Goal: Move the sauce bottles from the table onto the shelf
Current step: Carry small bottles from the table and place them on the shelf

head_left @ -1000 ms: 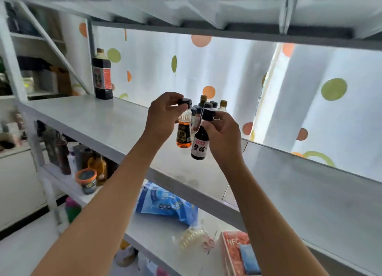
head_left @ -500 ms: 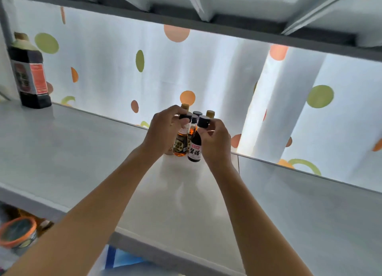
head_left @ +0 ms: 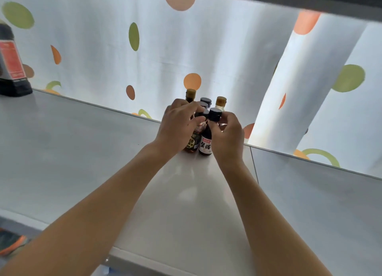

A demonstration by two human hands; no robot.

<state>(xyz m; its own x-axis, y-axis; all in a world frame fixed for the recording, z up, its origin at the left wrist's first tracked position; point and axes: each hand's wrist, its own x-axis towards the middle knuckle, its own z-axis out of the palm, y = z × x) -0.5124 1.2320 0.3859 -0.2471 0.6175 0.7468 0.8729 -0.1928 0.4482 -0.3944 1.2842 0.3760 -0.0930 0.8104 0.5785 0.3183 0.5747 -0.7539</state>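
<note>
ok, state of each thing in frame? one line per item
left hand: grips amber bottle's top
right hand: pinches vinegar bottle's cap
amber bottle: capped, upright on shelf
vinegar bottle: capped, upright on shelf
rear bottles: capped, upright
big dark bottle: upright, far left

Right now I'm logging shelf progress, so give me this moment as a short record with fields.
left hand: left hand grips the amber bottle near its cap
right hand: right hand pinches the neck of the dark vinegar bottle
both bottles: upright, bases on the shelf
behind them: cluster of small bottles by the dotted curtain
far left: large dark bottle on the same shelf
</note>
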